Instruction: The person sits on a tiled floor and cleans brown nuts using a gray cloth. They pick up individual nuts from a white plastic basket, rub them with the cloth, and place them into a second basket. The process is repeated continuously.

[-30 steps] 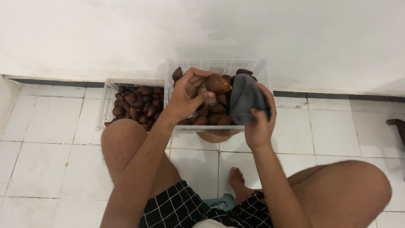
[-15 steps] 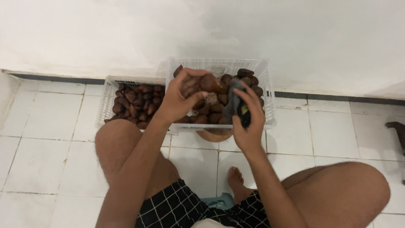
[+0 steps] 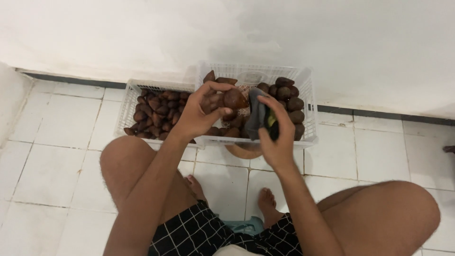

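Wiping step: left hand (image 3: pixel 196 116) gripping fruit (image 3: pixel 234 98), right hand (image 3: pixel 275 137) clutching cloth (image 3: pixel 256 114); next, probably rubbing cloth over fruit.

It looks like a plain room at home, with a white tiled floor (image 3: pixel 57 161), a bare white wall (image 3: pixel 142 33) and baskets (image 3: pixel 310 95) of brown fruit (image 3: pixel 156 111).

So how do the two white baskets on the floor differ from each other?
The left basket sits lower and looks smaller; the right basket stands taller and nearer the person. The left basket is evenly filled with brown fruit; the right basket shows bare mesh in the middle. Both hands work over the right basket, none over the left basket. Both are white plastic mesh, holding the same fruit.
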